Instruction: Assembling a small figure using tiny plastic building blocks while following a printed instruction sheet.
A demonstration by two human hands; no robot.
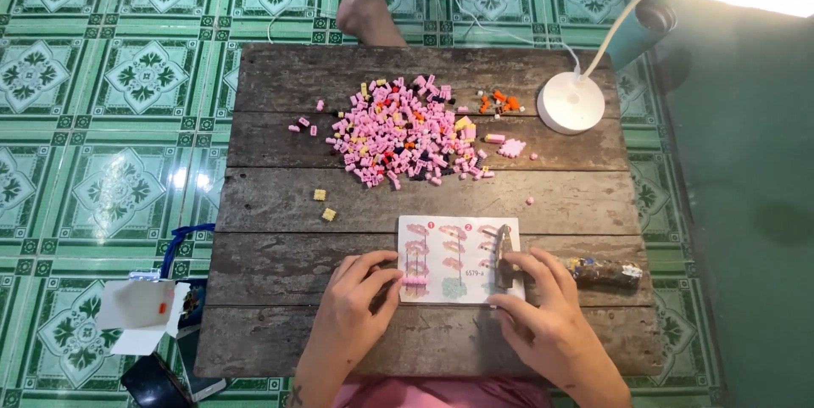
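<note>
Floor [102,120]: green patterned tiles all around the surface; a bare foot [365,1] of another person rests on them just beyond the far edge.
Surface [280,196]: low, of weathered wooden planks; it serves as the landmark for everything below.
Lamp [572,103]: white, round base on the surface's far right corner, its neck arching off to a lit head past the right edge.
Brick pile [407,132]: mostly pink small bricks heaped at the far middle of the surface, with yellow, black and orange ones mixed in; a few orange bricks [498,103] lie just right of it.
Instruction sheet [454,259]: white card with pink tree drawings, flat at the near middle of the surface.
White box [140,315]: open, on the floor off the surface's near left corner.
Left hand [356,298]: near edge, fingers curled, grip pinching a small pink brick piece [415,279] at the sheet's left side.
Right hand [543,310]: near edge, grip closed on a slim dark tool [504,251] standing on the sheet's right side.
Yellow bricks [324,204]: two, loose, left of the surface's middle.
</note>
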